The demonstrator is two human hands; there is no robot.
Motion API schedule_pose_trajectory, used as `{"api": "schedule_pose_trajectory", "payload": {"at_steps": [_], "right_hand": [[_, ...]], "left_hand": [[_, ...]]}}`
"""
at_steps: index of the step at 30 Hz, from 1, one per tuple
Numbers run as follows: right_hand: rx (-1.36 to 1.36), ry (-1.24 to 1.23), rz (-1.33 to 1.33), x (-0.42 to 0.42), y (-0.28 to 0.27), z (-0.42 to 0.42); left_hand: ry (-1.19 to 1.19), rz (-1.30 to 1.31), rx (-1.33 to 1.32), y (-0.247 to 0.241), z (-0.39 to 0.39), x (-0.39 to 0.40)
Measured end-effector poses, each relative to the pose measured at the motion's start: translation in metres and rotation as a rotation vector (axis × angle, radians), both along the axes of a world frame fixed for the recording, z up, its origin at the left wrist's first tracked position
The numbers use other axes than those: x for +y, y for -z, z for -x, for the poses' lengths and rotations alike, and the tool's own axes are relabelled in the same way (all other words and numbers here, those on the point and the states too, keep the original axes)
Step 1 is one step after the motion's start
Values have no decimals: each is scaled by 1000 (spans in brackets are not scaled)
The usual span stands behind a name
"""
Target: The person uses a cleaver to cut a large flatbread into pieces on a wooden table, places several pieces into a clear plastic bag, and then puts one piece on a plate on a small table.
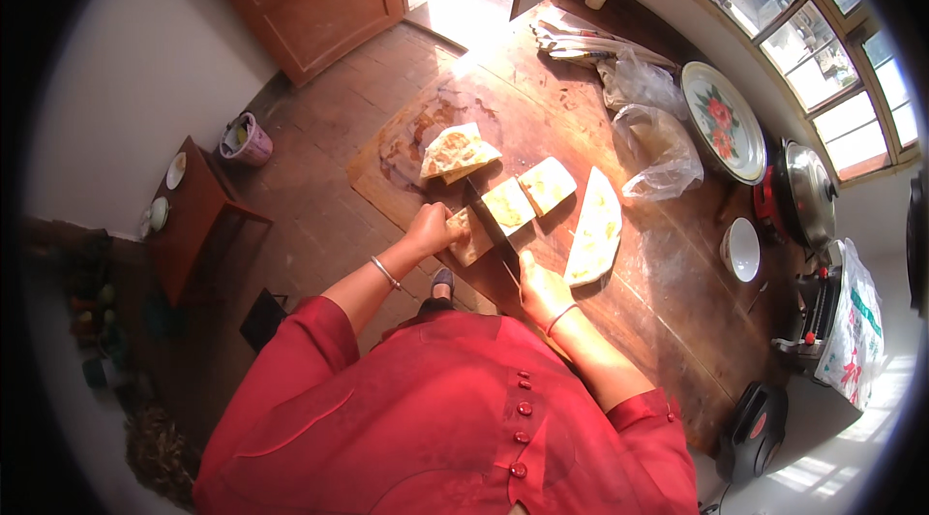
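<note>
My right hand [543,290] grips a knife whose dark blade [493,221] stands between two pieces of flatbread on the wooden tabletop. My left hand [434,228] holds the near-left flatbread piece [473,243] with its fingers at the outer edge. On the blade's other side lies a squarish flatbread piece [509,206], with another square piece [547,186] beside it. Stacked wedge-shaped flatbread pieces [459,152] rest beyond the blade's far end. To the right of my right hand is a long flatbread piece [595,230] with one curved edge.
Along the table's [653,297] window side stand clear plastic bags [659,152], a flowered enamel tray [724,124], a lidded pan [807,188] and a white bowl [742,251]. A black appliance [753,431] is at the right. A bucket [248,140] and low table [190,224] stand left.
</note>
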State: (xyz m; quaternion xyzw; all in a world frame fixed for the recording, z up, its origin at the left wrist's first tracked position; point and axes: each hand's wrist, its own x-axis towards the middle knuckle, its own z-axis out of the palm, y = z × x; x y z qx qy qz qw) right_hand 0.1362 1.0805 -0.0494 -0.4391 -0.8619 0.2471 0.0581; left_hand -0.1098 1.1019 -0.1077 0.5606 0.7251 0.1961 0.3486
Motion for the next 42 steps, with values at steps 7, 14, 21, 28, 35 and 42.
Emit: {"api": "schedule_pose_trajectory", "payload": {"at_steps": [7,14,21,28,35,42], "right_hand": [[-2,-25,-74,2,5,-2],[-27,-37,-83,2,7,10],[-67,-20,-12,-6,-4,-11],[-10,28,-38,-2,16,-7],[184,151,0,-20,6,-25],[242,417,8,-46,-13,-68]], "left_hand": [[-72,-131,131,-1,-12,-4],[-149,-23,-110,14,-4,7],[-164,16,-89,7,-7,6],[-259,43,-618,9,2,-9],[-84,14,-1147,-22,18,-23],[89,23,-1340,-35,10,-11]]}}
